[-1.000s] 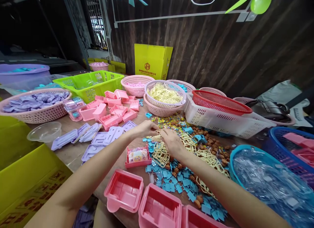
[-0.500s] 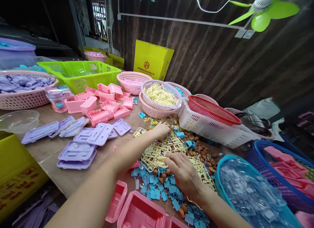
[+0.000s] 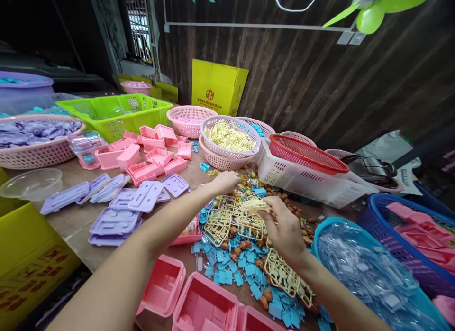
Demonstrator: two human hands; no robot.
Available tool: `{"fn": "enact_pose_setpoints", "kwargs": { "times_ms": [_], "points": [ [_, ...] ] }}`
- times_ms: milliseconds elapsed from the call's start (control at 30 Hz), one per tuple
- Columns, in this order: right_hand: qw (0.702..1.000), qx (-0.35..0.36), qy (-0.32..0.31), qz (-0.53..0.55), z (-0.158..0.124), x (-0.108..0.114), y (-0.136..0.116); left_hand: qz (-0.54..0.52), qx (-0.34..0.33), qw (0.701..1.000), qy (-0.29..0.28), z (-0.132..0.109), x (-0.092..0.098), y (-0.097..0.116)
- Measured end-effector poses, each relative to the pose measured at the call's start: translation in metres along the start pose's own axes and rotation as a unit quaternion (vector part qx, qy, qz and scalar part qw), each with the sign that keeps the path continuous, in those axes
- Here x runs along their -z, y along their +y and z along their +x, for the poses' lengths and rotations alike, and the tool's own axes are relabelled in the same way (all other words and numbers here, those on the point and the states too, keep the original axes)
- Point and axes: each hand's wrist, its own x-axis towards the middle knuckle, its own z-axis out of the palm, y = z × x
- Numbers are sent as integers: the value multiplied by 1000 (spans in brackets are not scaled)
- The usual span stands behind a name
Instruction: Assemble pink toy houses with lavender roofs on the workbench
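Several cream plastic part frames [image 3: 254, 205] are bunched in my right hand [image 3: 284, 226], its fingers and thumb closed on their edge above the pile. My left hand [image 3: 228, 180] reaches to the far side of the heap, by small yellow and coloured pieces [image 3: 249, 179]. Its fingers look curled inward, and whatever they hold is hidden. More cream frames [image 3: 218, 224] lie flat between the hands, and others [image 3: 284, 274] below my right wrist. Under them spread loose light-blue plastic pieces [image 3: 227, 262] and small brown figures [image 3: 236, 251].
Pink boxes [image 3: 206, 302] stand at the near edge, with purple panels [image 3: 113, 219] to the left. Behind are a basket of cream pieces [image 3: 209, 127] and a white crate [image 3: 284, 172] under a red basket [image 3: 305, 153]. A turquoise tub [image 3: 322, 226] of clear parts sits right.
My right hand has lifted and moved up and right, with cream frames now gripped in it. My left hand has drawn slightly left. The frames beneath have shifted, showing more blue pieces.
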Motion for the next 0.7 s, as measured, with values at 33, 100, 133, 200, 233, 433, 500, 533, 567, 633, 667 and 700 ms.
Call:
{"fn": "enact_pose_setpoints", "kwargs": {
  "times_ms": [33, 100, 133, 200, 233, 433, 500, 533, 567, 633, 667, 700],
  "points": [
    [1000, 22, -1, 9, 3, -1, -6, -1, -12, 1000, -5, 1, -3, 5],
    [997, 76, -15, 26, 6, -1, -19, -10, -22, 1000, -7, 6, -10, 16],
    [994, 100, -25, 31, 6, 0, -25, -17, -20, 1000, -5, 10, -14, 22],
    [990, 128, -47, 33, 3, 5, -32, -38, -6, 999, 2, 18, -18, 29],
    [989, 132, -54, 33, 0, 8, -32, -51, 6, 999, 7, 21, -19, 30],
    [998, 48, -49, 13, -12, 23, -5, -149, 89, 982, 68, 10, 9, 26],
    [999, 17, -46, -6, -10, 21, 2, -185, 94, 976, 72, -7, 24, 31],
    [999, 6, -48, -16, -8, 18, 4, -208, 89, 972, 65, -18, 31, 35],
    [998, -1, -53, -23, -5, 15, 4, -243, 81, 965, 54, -29, 38, 40],
    [996, -6, -83, -14, 1, 7, -1, -346, 69, 935, 27, -53, 50, 48],
    [994, -10, -108, 0, 4, 4, -5, -406, 65, 911, 12, -65, 55, 49],
    [990, -15, -137, 15, 6, 2, -9, -461, 60, 885, -9, -76, 60, 48]
  ]
}}
